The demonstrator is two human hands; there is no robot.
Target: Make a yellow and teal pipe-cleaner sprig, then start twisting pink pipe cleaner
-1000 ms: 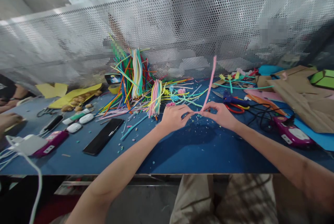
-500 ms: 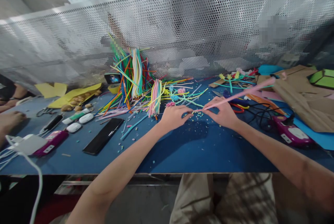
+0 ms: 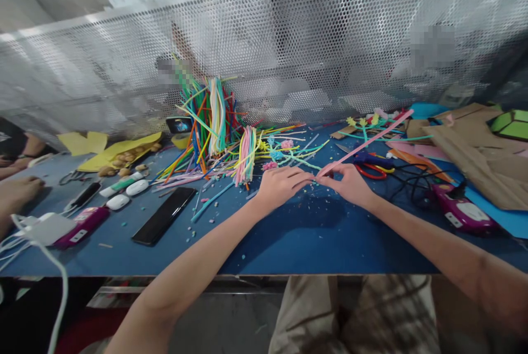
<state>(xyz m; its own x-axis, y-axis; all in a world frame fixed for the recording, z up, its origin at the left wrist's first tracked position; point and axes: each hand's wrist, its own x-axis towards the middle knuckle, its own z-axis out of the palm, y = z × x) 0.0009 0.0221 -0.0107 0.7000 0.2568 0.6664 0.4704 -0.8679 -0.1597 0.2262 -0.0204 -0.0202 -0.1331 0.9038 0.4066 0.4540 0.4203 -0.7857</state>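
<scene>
A pink pipe cleaner [image 3: 371,138] slants up to the right from between my fingertips. My right hand [image 3: 350,182] pinches it near its lower end. Fingertip to fingertip with it, my left hand [image 3: 282,184] is closed at that same end; what lies under its fingers is hidden. Just beyond my hands lie pipe-cleaner flowers, among them a pink one [image 3: 286,145] and a blue one [image 3: 275,154], on green stems. A tied pastel bundle of pipe cleaners [image 3: 247,153] lies left of these. Small clipped bits are scattered on the blue table [image 3: 284,244].
Loose pipe cleaners [image 3: 202,128] are heaped at the back by a perforated metal screen [image 3: 313,40]. Left are a black phone [image 3: 165,215], a purple power strip [image 3: 82,226] and another person's hand [image 3: 20,194]. Pliers [image 3: 371,162], cables and cardboard [image 3: 478,156] are on the right.
The pink pipe cleaner's far end has swung left and now stands steeper. My left fingers have straightened and moved right to meet my right fingertips.
</scene>
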